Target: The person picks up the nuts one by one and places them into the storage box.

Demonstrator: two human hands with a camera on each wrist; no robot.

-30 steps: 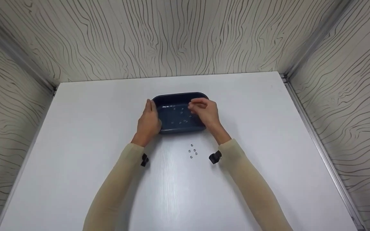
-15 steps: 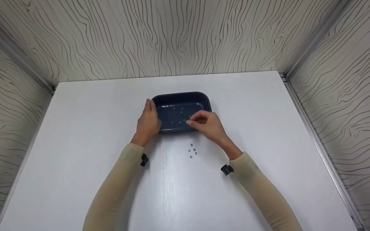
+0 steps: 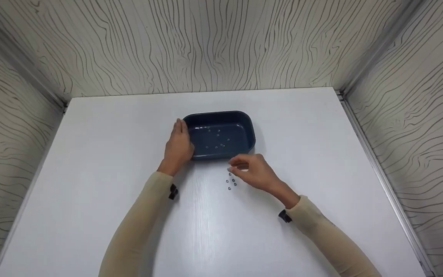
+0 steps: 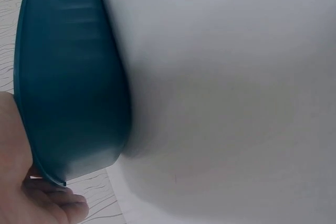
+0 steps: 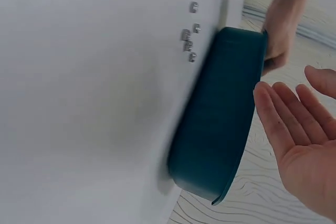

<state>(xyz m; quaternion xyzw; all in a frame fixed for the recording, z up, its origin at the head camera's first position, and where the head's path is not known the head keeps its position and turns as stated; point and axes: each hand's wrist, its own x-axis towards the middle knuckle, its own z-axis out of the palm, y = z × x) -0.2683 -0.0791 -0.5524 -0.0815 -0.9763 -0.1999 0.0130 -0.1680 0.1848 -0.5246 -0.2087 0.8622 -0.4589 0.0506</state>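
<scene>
A dark blue rectangular tray (image 3: 210, 156) stands on the white table, several small metal nuts (image 3: 223, 146) scattered over its floor. My left hand (image 3: 177, 148) holds the tray's left end, fingers along the outer side and thumb at the near corner; in the left wrist view its fingertips (image 4: 76, 208) curl past the rim. Just in front of the tray lies a small group of loose nuts (image 3: 227, 181). Right over them is my right hand (image 3: 258, 174), thumb and forefinger apart with nothing seen between them. The right wrist view shows those nuts (image 5: 187, 45) beside the tray wall.
Wood-grain patterned panels (image 3: 214, 46) enclose the white table (image 3: 302, 134) at the back and both sides. Metal edge strips (image 3: 379, 165) run along the sides. A small black device (image 3: 285, 216) sits at the right sleeve cuff, another (image 3: 173, 191) at the left.
My right hand has come back from over the tray's right side toward me, down to the loose nuts, and its fingers have parted. The left hand and tray stay put.
</scene>
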